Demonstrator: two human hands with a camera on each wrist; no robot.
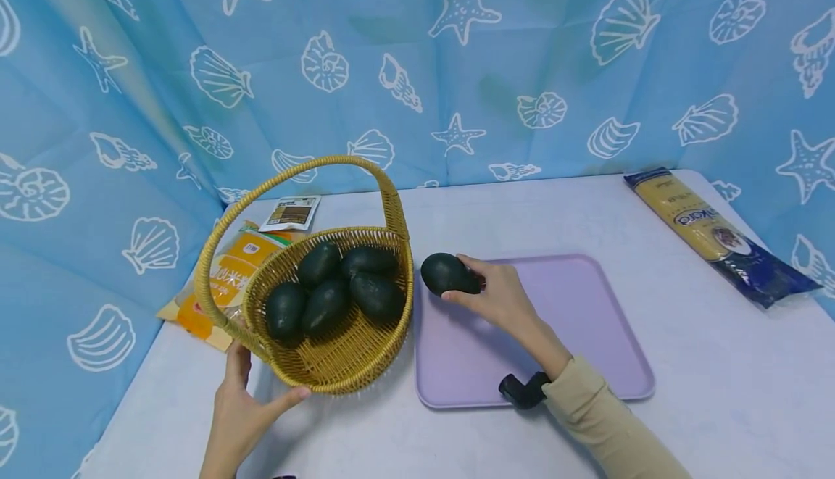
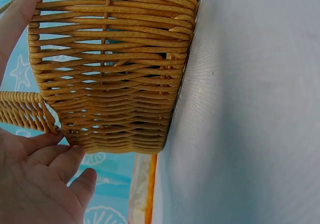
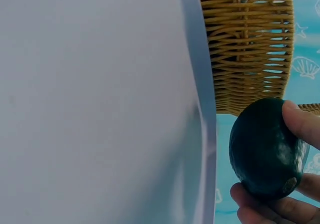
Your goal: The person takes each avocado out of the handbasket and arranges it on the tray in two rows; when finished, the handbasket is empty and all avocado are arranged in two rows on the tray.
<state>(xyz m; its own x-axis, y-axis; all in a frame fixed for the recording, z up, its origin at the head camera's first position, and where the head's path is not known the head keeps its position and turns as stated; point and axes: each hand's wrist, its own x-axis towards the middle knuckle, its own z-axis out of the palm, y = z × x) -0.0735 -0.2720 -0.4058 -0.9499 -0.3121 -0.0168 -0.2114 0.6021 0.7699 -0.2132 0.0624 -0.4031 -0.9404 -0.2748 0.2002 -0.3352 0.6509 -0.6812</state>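
My right hand [image 1: 499, 294] grips a dark green avocado [image 1: 449, 274] between thumb and fingers, above the left part of a lilac tray [image 1: 587, 305]. In the right wrist view the avocado [image 3: 267, 149] shows a small round sticker near its lower end. Left of the tray stands a yellow wicker basket [image 1: 326, 385] with a tall arched handle, and several more avocados [image 1: 326, 305] lie inside it. My left hand [image 1: 244, 410] holds the basket's near left side, its thumb along the rim and its fingertips by the handle's foot [image 2: 47, 121].
An orange and yellow food bag [image 1: 228, 276] lies behind the basket's left side, with a small white and brown packet [image 1: 291, 213] beyond it. Far right lies a long gold and blue packet [image 1: 717, 236]. A blue seashell curtain [image 1: 457, 66] hangs behind the white table.
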